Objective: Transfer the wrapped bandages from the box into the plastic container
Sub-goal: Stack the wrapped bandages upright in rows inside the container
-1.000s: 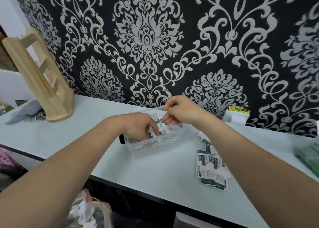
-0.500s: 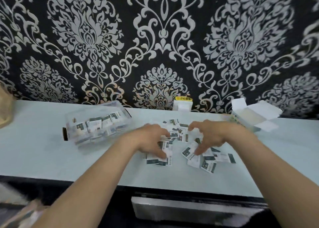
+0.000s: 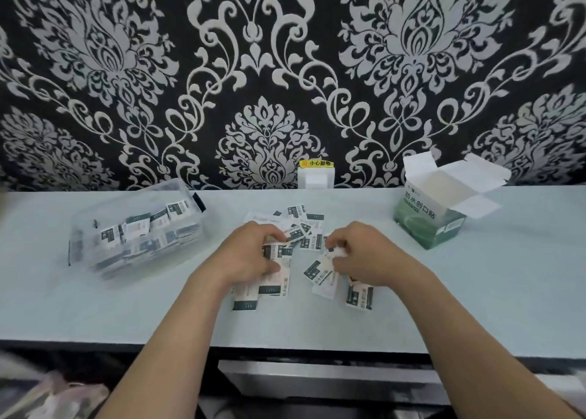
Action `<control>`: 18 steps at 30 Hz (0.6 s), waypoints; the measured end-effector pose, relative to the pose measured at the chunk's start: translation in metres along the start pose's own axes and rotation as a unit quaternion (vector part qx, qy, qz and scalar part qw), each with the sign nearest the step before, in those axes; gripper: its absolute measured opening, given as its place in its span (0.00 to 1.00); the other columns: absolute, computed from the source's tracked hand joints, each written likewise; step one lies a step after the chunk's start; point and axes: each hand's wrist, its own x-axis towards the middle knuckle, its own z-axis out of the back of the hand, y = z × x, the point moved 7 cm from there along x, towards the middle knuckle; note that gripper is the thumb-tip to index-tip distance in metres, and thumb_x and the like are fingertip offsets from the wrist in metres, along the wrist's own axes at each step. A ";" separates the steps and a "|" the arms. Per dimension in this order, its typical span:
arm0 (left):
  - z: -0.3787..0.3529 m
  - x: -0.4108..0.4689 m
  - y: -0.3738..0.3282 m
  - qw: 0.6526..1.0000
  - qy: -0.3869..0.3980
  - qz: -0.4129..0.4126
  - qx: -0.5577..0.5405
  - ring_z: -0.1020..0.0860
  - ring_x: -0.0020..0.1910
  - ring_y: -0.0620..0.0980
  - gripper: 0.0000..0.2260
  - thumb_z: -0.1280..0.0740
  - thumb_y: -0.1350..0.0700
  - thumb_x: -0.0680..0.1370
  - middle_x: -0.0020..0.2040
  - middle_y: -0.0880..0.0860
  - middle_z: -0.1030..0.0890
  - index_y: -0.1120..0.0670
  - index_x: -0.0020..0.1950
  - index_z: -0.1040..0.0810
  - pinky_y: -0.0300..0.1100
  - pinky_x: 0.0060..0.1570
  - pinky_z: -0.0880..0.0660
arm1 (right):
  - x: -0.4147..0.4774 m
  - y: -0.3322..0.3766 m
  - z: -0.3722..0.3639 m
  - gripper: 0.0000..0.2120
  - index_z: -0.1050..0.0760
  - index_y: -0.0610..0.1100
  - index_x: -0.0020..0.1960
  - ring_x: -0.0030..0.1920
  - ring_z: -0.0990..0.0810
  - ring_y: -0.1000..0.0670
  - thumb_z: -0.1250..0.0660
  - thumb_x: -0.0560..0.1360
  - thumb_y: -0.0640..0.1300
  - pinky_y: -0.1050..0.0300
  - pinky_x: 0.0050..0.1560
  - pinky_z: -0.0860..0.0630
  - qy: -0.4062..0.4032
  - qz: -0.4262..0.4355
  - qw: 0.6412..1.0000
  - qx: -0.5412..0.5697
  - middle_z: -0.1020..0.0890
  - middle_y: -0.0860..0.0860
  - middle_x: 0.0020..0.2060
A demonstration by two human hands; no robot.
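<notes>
Loose bandages (image 3: 312, 239) lie scattered mid-table (image 3: 475, 292), some under the two hands. The left hand (image 3: 250, 255), at 9 o'clock of them, curls its fingers over several and grips them, thumb pressed on one. The right hand (image 3: 364, 255), at 3 o'clock, is curled too, pinching one at its fingertips. The container (image 3: 82, 241), part filled with bandages, sits further out at 9 o'clock; the open box (image 3: 418, 225) stands at 2 o'clock

One clear plastic container (image 3: 83, 228), one open green box (image 3: 421, 228), two hands, left hand (image 3: 247, 257) and right hand (image 3: 361, 255), and roughly a dozen overlapping loose wrapped bandages (image 3: 318, 271).
</notes>
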 end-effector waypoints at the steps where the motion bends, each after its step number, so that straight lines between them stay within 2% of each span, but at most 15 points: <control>1: 0.002 0.001 0.000 1.000 -0.010 0.000 -0.016 0.26 0.47 0.47 0.18 0.25 0.59 0.71 0.52 0.47 0.25 0.43 0.55 0.22 0.39 0.49 0.29 | 0.001 0.003 0.001 0.16 0.22 0.49 0.59 0.52 0.25 0.49 0.36 0.73 0.39 0.60 0.48 0.31 -0.013 0.008 1.000 -0.014 0.24 0.50 0.50; 4: 0.009 0.001 0.004 0.997 -0.029 0.004 -0.071 0.24 0.37 0.48 0.15 0.25 0.61 0.71 0.42 0.49 0.22 0.43 0.48 0.21 0.40 0.41 0.24 | 0.004 0.009 0.005 0.16 0.23 0.49 0.60 0.54 0.24 0.48 0.36 0.74 0.41 0.57 0.50 0.27 -0.046 0.009 0.998 -0.035 0.22 0.50 0.53; 6: 0.016 0.002 0.004 0.990 -0.045 0.002 -0.137 0.22 0.37 0.49 0.13 0.23 0.62 0.70 0.38 0.49 0.22 0.45 0.47 0.18 0.45 0.44 0.21 | 0.004 0.007 0.008 0.20 0.28 0.50 0.66 0.58 0.27 0.47 0.32 0.74 0.47 0.54 0.55 0.27 -0.054 -0.004 0.998 -0.042 0.25 0.48 0.57; 9: 0.024 -0.001 -0.005 0.965 -0.075 -0.002 -0.251 0.22 0.35 0.46 0.08 0.24 0.60 0.70 0.37 0.51 0.19 0.48 0.44 0.16 0.44 0.45 0.22 | 0.006 -0.003 0.005 0.33 0.35 0.49 0.72 0.63 0.30 0.44 0.27 0.71 0.53 0.50 0.61 0.29 -0.011 -0.041 0.996 -0.074 0.29 0.45 0.62; 11: 0.019 -0.004 -0.021 0.962 -0.059 -0.010 -0.267 0.21 0.37 0.45 0.03 0.25 0.57 0.73 0.39 0.53 0.16 0.49 0.42 0.16 0.41 0.44 0.24 | 0.007 -0.005 0.003 0.34 0.35 0.48 0.71 0.62 0.29 0.43 0.25 0.69 0.52 0.51 0.60 0.29 0.003 -0.050 0.997 -0.065 0.30 0.45 0.61; 13: 0.003 -0.005 -0.038 0.972 -0.016 -0.021 -0.234 0.19 0.40 0.46 0.01 0.28 0.54 0.75 0.41 0.51 0.16 0.49 0.44 0.17 0.41 0.44 0.23 | 0.009 -0.005 0.002 0.36 0.36 0.49 0.73 0.60 0.27 0.43 0.24 0.69 0.48 0.53 0.59 0.29 0.003 -0.050 0.998 -0.029 0.30 0.45 0.61; 15: -0.016 -0.005 -0.053 0.991 0.014 -0.035 -0.131 0.21 0.39 0.44 0.03 0.29 0.50 0.75 0.40 0.47 0.19 0.48 0.45 0.21 0.40 0.39 0.26 | 0.012 -0.004 0.002 0.39 0.38 0.50 0.74 0.58 0.26 0.45 0.23 0.68 0.43 0.57 0.54 0.30 -0.002 -0.054 0.999 0.011 0.28 0.45 0.61; 18: -0.031 -0.002 -0.068 0.999 -0.002 -0.043 -0.014 0.25 0.41 0.46 0.09 0.25 0.50 0.71 0.42 0.45 0.24 0.47 0.43 0.25 0.39 0.35 0.33 | 0.015 -0.005 0.002 0.36 0.36 0.50 0.72 0.50 0.27 0.49 0.26 0.69 0.35 0.61 0.47 0.31 -0.013 -0.049 0.997 0.053 0.24 0.47 0.57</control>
